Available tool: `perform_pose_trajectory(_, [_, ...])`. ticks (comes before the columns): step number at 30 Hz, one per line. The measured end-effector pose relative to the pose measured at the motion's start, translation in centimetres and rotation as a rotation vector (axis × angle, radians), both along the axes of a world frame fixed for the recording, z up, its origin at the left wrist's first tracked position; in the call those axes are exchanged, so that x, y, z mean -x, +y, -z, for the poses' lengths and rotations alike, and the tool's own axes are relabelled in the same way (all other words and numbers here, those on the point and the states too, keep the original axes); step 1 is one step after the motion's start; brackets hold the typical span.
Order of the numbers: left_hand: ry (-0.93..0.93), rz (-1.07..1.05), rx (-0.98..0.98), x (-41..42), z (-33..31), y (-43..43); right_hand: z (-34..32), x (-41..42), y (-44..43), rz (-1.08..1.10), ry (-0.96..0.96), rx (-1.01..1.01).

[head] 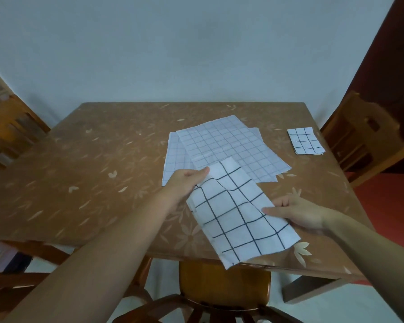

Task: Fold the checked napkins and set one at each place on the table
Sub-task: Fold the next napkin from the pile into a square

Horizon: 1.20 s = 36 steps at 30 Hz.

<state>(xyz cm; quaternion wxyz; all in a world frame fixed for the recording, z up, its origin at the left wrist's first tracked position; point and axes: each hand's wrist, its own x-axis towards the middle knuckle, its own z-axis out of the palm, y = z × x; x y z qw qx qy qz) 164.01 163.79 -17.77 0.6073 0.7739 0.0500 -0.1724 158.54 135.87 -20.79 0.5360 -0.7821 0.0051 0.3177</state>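
Observation:
A white napkin with dark checks (pixel 238 213), folded into a long strip, lies slanted over the table's near edge. My left hand (pixel 187 183) pinches its far left end between thumb and fingers. My right hand (pixel 296 212) grips its right edge, thumb on top. Behind it, unfolded checked napkins (pixel 231 145) lie flat, overlapping in a loose pile at the table's middle. A small folded checked napkin (pixel 305 141) rests at the right-side place, in front of the right chair.
The brown table (pixel 91 173) has a leaf-patterned cover. Wooden chairs stand on the left (pixel 7 129), on the right (pixel 364 136) and at the near edge (pixel 224 283). A pale wall runs behind the table.

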Motion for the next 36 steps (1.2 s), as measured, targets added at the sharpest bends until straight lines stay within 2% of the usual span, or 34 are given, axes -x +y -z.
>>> perform_pose_trajectory(2, [0.137, -0.069, 0.161, -0.2, 0.2, 0.5, 0.0, 0.2, 0.0, 0.081, 0.029, -0.081])
perform_pose_trajectory(5, [0.317, -0.190, 0.634, -0.2, 0.8, 0.2, 0.8, -0.2, 0.1, 0.256, 0.036, -0.203])
perform_pose_trajectory(7, [0.365, -0.157, 0.741, 0.0, 1.4, -0.6, 0.7, -0.2, 0.8, 0.351, 0.023, -0.293])
perform_pose_trajectory(9, [0.369, -0.083, 0.656, 0.2, 2.2, -1.8, 0.7, 0.0, 1.6, 0.419, -0.058, -0.237])
perform_pose_trajectory(13, [0.245, -0.088, 0.289, 0.4, 4.5, -3.7, 1.4, 0.7, 2.4, 0.447, -0.233, -0.022])
perform_pose_trajectory(15, [0.164, -0.123, 0.275, 0.2, 5.0, -4.0, 2.4, 0.7, 2.4, 0.489, -0.309, 0.053])
perform_pose_trajectory(18, [0.129, -0.089, 0.330, 0.1, 5.0, -4.1, 2.9, 1.0, 2.6, 0.608, -0.389, 0.034])
perform_pose_trajectory(21, [0.164, 0.027, 0.229, 0.7, 5.7, -4.4, 3.6, 1.4, 2.7, 0.626, -0.318, 0.036])
perform_pose_trajectory(23, [0.170, 0.042, 0.198, 0.9, 6.6, -4.3, 4.3, 1.7, 2.2, 0.561, -0.166, 0.026])
perform_pose_trajectory(26, [0.196, 0.062, 0.115, 1.3, 6.8, -3.7, 5.0, 1.9, 1.4, 0.526, 0.052, -0.093])
perform_pose_trajectory(32, [0.293, 0.164, 0.087, 1.2, 7.0, -2.4, 5.7, 1.2, 1.3, 0.632, 0.217, -0.245])
perform_pose_trajectory(36, [0.303, 0.194, 0.127, 1.1, 6.6, -1.6, 5.1, 0.5, 1.5, 0.527, 0.235, -0.312])
